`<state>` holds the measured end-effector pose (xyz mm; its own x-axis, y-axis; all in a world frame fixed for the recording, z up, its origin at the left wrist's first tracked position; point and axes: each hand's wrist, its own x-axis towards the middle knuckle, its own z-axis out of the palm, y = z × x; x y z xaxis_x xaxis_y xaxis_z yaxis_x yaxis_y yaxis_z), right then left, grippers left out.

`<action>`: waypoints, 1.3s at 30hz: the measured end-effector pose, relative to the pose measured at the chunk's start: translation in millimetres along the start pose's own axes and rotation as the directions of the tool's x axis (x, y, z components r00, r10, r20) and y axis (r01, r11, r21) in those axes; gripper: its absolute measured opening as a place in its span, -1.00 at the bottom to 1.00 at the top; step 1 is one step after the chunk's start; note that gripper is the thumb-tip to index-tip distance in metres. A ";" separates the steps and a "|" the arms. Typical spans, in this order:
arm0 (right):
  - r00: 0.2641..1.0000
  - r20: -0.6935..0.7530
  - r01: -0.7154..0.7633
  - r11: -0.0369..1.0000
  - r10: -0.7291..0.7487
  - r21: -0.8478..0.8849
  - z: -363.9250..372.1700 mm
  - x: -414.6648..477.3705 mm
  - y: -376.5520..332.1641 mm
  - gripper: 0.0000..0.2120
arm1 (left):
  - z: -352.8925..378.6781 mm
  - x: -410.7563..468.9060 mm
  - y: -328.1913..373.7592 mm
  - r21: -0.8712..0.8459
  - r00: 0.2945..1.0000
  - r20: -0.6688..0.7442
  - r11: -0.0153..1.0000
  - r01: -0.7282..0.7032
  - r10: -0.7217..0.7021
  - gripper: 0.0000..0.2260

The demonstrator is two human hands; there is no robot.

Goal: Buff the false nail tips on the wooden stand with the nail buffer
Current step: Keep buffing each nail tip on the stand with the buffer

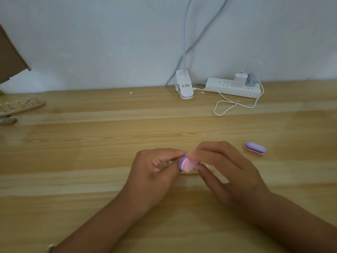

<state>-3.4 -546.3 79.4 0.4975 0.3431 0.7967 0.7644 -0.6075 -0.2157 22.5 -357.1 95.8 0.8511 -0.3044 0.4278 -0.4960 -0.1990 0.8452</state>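
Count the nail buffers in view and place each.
2. The first buffer is held between the left hand and right hand; the second buffer lies on the table, right of them.

Purple, white and pink layers are shown on the oval foam nail buffer (187, 164); pale striped grain is seen across the wooden table (91, 143).

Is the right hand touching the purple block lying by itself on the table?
Apart. The head view shows bare table between the right hand and that block.
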 end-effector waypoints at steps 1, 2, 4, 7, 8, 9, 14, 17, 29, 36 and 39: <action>1.000 0.005 -0.017 0.999 0.017 -0.034 -2.2 1.1 3.5 -0.79 | -0.7 0.2 -0.2 -0.009 1.000 0.024 1.000 0.013 -0.013 -0.89; 0.999 -0.004 -0.052 0.995 0.052 -0.080 -4.8 2.6 8.4 -0.79 | -2.0 0.5 -0.1 -0.018 0.999 0.046 1.000 0.018 -0.017 -0.88; 0.990 -0.046 -0.141 0.984 0.137 -0.112 -10.5 5.4 16.7 -0.78 | -3.9 1.1 0.9 -0.034 0.997 0.072 0.999 0.017 -0.014 -0.83; 0.976 -0.095 -0.200 0.979 0.195 -0.043 -14.1 7.0 16.7 -0.79 | -3.2 0.9 2.2 -0.043 0.997 0.074 0.999 0.012 -0.009 -0.80; 0.978 -0.101 -0.189 0.981 0.184 -0.039 -13.5 6.8 13.9 -0.81 | -2.2 1.0 2.0 -0.042 0.998 0.069 0.999 0.013 -0.010 -0.81; 0.981 -0.100 -0.169 0.984 0.164 -0.048 -12.3 6.9 10.2 -0.82 | -1.2 0.9 1.8 -0.037 0.998 0.064 0.999 0.014 -0.011 -0.81; 0.989 -0.084 -0.133 0.981 0.122 -0.141 -10.1 6.8 3.3 -0.84 | 2.3 0.0 1.9 -0.014 0.999 0.031 1.000 0.016 -0.015 -0.84; 0.979 -0.086 -0.192 0.976 0.183 -0.103 -11.2 5.8 7.3 -0.82 | 4.0 -0.8 1.1 0.005 0.999 0.021 0.999 0.049 -0.049 -0.88; 0.986 -0.055 -0.163 0.983 0.159 -0.081 -6.1 4.3 4.8 -0.82 | 3.4 -1.0 3.2 -0.141 0.995 0.014 0.985 0.096 -0.095 -0.88; 0.988 -0.053 -0.152 0.981 0.147 -0.120 -10.2 6.0 5.8 -0.82 | 5.0 -1.0 5.3 -0.142 0.996 -0.001 0.986 0.091 -0.092 -0.86; 0.990 -0.033 -0.138 0.985 0.135 -0.108 -6.3 5.9 4.6 -0.84 | 4.4 -1.7 5.0 -0.116 0.997 0.024 0.990 0.075 -0.073 -0.87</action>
<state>0.5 -551.6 86.7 0.5828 0.2340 0.7782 0.6398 -0.7226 -0.2618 17.9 -361.7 97.9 0.8806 -0.3116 0.3569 -0.4071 -0.1123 0.9065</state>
